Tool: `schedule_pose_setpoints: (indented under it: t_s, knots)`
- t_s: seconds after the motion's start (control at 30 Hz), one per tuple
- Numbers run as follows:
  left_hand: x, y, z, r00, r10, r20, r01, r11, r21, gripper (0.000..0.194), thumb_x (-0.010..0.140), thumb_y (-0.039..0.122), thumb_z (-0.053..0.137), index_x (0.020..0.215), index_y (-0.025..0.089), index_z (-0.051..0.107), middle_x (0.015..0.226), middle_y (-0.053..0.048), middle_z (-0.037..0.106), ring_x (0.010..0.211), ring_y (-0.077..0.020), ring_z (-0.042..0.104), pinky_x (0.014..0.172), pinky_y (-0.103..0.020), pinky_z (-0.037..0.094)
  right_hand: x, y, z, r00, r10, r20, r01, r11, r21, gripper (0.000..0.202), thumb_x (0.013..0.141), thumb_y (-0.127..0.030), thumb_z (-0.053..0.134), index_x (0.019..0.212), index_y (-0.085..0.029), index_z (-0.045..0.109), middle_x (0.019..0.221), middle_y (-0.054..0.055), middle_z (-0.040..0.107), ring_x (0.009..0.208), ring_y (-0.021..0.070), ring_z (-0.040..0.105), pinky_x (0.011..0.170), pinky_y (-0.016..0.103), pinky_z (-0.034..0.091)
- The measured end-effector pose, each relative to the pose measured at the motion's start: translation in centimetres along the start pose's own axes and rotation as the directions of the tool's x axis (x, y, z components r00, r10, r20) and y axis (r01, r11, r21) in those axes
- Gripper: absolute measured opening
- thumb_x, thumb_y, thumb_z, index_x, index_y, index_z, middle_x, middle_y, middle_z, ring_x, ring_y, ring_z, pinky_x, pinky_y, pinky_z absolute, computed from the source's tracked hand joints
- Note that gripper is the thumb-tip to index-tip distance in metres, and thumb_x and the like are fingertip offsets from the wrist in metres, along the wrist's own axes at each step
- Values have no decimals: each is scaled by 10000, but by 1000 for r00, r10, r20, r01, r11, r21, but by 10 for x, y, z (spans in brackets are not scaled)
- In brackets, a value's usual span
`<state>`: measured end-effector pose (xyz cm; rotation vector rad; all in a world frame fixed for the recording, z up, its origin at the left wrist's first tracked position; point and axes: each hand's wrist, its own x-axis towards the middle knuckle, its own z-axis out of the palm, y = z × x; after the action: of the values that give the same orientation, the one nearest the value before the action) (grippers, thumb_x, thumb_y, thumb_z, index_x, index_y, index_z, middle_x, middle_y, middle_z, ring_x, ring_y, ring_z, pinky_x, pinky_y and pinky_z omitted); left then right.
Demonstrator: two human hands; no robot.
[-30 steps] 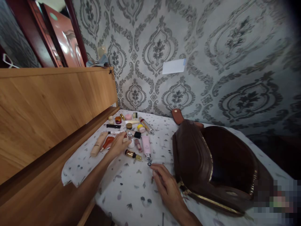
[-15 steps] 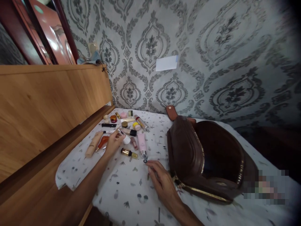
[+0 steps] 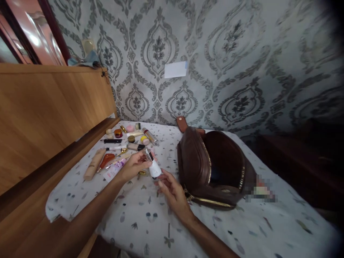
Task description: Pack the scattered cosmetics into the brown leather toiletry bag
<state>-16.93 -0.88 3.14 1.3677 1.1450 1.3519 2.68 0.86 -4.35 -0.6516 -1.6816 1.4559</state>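
Observation:
My left hand point(image 3: 137, 165) grips a small white bottle point(image 3: 154, 170) with a silver cap, tilted above the patterned sheet. My right hand point(image 3: 173, 188) is at the bottle's lower end, thumb and forefinger nearly together. A tiny dark thing shows by those fingertips; what it is I cannot make out. Under and beside my left hand lie a purple-and-white tube point(image 3: 115, 170), an orange-brown bottle point(image 3: 106, 159) and a long beige tube point(image 3: 94, 165). Part of a gold-and-black cosmetic tube point(image 3: 142, 172) shows below the left fingers.
A brown leather bag point(image 3: 193, 161) stands unzipped to the right. Farther back lie several small jars, among them a red one with a gold lid point(image 3: 118, 133), and a foundation bottle point(image 3: 135, 146). A wooden board point(image 3: 53, 104) borders the left; a papered wall point(image 3: 150, 53) rises behind.
My left hand has lifted the white bottle and brought it right, towards my right hand. My right hand has come up to the bottle's base. The view has shifted rightward.

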Motion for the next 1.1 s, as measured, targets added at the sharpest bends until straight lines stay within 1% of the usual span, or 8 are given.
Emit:
schedule_pose_setpoints:
  t_s: [0.13, 0.27, 0.33, 0.4, 0.57, 0.8, 0.97, 1.1]
  knots:
    - [1, -5, 16, 996, -43, 78, 48, 996, -72, 485, 737, 477, 786, 1082, 153, 677, 993, -91, 747, 907, -223, 672, 819, -299, 503, 2, -3, 1, 1000, 21, 21, -23, 994, 108, 478, 905, -455, 585, 1299, -191, 524, 1073, 89, 669, 854, 197, 675, 674, 290, 561]
    - [-1, -16, 24, 997, -52, 60, 60, 989, -137, 494, 752, 484, 774, 1103, 150, 681, 994, -101, 747, 875, -219, 681, 798, -299, 509, 4, -2, 3, 998, 55, -22, -50, 979, 200, 421, 823, -441, 684, 1146, -185, 597, 905, 38, 665, 735, 170, 649, 602, 254, 522]
    - [-2, -20, 26, 997, -53, 61, 62, 986, -152, 476, 769, 483, 761, 1098, 146, 687, 1000, -102, 746, 876, -220, 682, 804, -303, 512, 6, 1, 4, 997, 69, -44, -57, 971, 234, 428, 771, -429, 736, 1102, -190, 609, 884, 25, 665, 713, 162, 637, 587, 245, 507]
    - [-3, -23, 27, 995, -56, 88, 70, 985, -160, 461, 775, 479, 759, 1087, 146, 694, 995, -98, 745, 876, -218, 681, 821, -309, 513, 7, 4, 3, 995, 74, -66, -55, 965, 255, 430, 732, -406, 775, 1073, -199, 615, 893, 22, 676, 742, 166, 640, 618, 251, 512]
    - [-6, -31, 28, 987, -61, 146, 81, 988, -134, 468, 756, 472, 781, 1089, 153, 700, 1007, -82, 731, 897, -218, 662, 853, -316, 503, 9, 6, 1, 992, 61, -109, -30, 963, 266, 390, 695, -360, 815, 991, -218, 604, 951, 25, 703, 874, 198, 670, 793, 308, 533]
    - [-12, -32, 30, 990, -50, 132, 63, 994, -94, 444, 782, 481, 751, 1071, 150, 681, 996, -79, 709, 913, -220, 647, 857, -313, 494, 5, 2, 2, 993, 45, -107, -27, 987, 161, 425, 752, -366, 749, 1066, -233, 496, 950, 27, 673, 864, 194, 654, 758, 309, 522]
    - [-17, -32, 30, 996, -42, 74, 48, 995, -85, 404, 771, 450, 765, 1020, 154, 649, 949, -64, 691, 889, -210, 640, 807, -294, 496, -1, -6, -2, 986, -68, -153, 43, 987, -157, 457, 810, -377, 684, 1187, -220, 481, 760, -33, 543, 674, 153, 552, 636, 275, 457]
    - [-19, -35, 32, 996, -70, 56, 72, 996, -50, 365, 761, 429, 775, 962, 160, 630, 873, -22, 644, 819, -171, 604, 754, -263, 489, -3, -10, -5, 975, -145, -166, 93, 954, -285, 347, 873, -395, 617, 1156, -212, 533, 767, -21, 539, 666, 144, 543, 633, 270, 451]
